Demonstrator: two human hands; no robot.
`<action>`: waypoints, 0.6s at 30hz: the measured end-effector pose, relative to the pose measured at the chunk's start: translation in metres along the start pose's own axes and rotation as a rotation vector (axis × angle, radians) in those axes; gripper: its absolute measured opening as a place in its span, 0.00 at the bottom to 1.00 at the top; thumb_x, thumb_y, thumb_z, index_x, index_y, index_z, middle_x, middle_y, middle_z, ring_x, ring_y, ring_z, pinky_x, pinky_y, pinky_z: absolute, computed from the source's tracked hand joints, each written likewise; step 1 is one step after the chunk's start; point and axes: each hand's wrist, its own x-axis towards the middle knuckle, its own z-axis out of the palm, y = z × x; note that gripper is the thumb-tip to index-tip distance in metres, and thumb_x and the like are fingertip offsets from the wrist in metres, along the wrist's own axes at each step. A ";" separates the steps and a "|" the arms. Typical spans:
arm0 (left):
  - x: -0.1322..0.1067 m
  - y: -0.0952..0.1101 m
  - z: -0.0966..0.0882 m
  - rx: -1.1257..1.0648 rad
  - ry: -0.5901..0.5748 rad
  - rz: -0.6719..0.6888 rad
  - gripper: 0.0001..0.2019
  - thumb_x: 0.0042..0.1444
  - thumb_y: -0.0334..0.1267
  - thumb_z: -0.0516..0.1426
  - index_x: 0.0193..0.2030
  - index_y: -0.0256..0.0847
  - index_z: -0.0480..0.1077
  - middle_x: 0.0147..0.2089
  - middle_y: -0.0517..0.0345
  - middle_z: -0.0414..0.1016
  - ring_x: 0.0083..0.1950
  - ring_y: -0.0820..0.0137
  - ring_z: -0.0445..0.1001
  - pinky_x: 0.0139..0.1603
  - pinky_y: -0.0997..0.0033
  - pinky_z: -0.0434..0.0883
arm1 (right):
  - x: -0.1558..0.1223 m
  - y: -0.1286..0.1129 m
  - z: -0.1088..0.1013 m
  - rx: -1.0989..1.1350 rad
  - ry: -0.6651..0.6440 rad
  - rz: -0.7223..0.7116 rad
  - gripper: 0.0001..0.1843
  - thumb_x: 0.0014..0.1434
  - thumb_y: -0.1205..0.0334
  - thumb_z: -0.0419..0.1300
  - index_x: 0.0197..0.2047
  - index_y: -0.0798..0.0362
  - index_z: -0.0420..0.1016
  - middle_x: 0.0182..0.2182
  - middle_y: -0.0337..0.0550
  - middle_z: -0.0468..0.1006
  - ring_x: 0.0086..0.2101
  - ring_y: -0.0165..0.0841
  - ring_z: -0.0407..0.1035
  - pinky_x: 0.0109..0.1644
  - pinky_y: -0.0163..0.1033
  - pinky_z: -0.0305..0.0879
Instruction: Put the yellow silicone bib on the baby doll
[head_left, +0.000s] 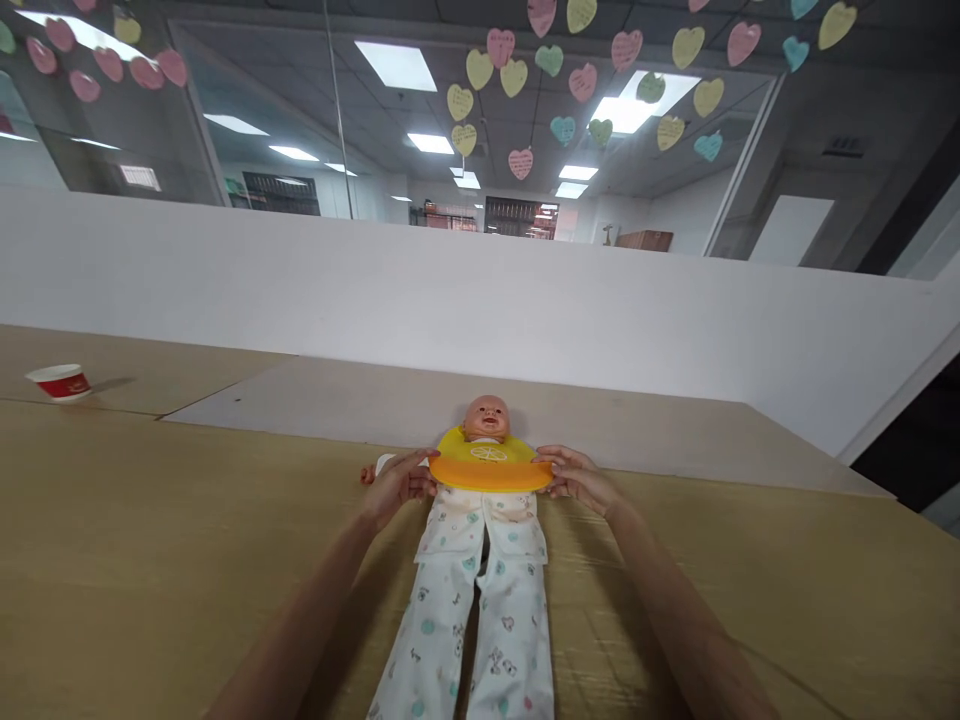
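from where i stand, the doll (486, 412) lies on its back between the two hands, its head just beyond them and its legs running back between the forearms. the yellow bib (489, 455) sits over its chest, with the orange pocket (489, 476) stretched straight from one hand to the other. the left hand (403, 482) is closed on the bib at that side's end of the pocket, thumb and fingers pinching the edge. the right hand (576, 478) has the opposite end in much the same way, fingertips on the rim, so the bib is exactly between the two. just to the left of the left hand pokes the doll's small fist (367, 474), beside a bit of white sleeve (384, 462). nearer the person than both hands are the printed white jacket's hem (519, 530) and the patterned trousers (516, 640), flat on the tan surface (187, 560). well apart from the left hand, farther off to its left, stands a red and white bowl (61, 382). beyond both hands rises a plain white wall (450, 300)
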 end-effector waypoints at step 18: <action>0.006 -0.028 -0.018 0.047 -0.078 0.000 0.26 0.39 0.51 0.67 0.42 0.34 0.71 0.23 0.56 0.76 0.23 0.70 0.72 0.26 0.73 0.68 | -0.001 0.020 -0.013 -0.034 0.006 0.046 0.26 0.47 0.56 0.70 0.50 0.51 0.74 0.48 0.49 0.79 0.20 0.22 0.66 0.23 0.31 0.62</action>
